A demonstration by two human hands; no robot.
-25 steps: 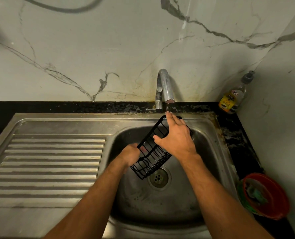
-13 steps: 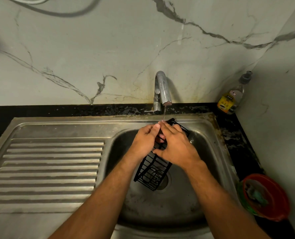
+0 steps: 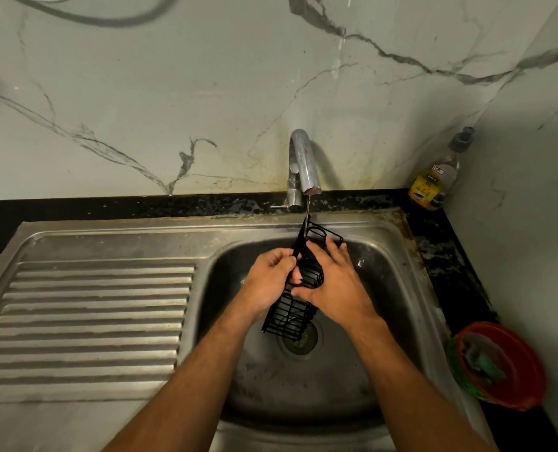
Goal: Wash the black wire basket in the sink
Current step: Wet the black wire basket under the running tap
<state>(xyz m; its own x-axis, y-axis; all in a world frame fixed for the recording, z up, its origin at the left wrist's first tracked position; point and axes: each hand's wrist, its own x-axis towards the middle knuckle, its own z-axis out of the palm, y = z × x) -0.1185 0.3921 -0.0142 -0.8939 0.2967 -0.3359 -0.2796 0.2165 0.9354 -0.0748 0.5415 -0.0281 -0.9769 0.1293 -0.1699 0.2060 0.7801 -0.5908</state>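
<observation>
The black wire basket (image 3: 298, 288) is a long, narrow rack of thin dark bars, with rounded loops of wire across its lower face and a square-cornered frame at its top end. We hold it over the bowl of the steel sink (image 3: 385, 288), tilted steeply, its upper end just under the tap (image 3: 305, 168) and its lower end hanging above the drain (image 3: 300, 340). A thin stream of water (image 3: 307, 207) falls from the spout onto the basket's top edge. Our left hand (image 3: 267, 285) grips the basket's left side, fingers curled round the wires about halfway up. Our right hand (image 3: 333, 285) clasps the right side, thumb hooked across the front and fingers stretched up along the far bars. To the left of the bowl lies the ribbed draining board (image 3: 91, 321). A bottle (image 3: 434, 181) with a yellow label stands in the back corner of the dark counter, and a red bowl (image 3: 499, 367) sits at the right edge.
</observation>
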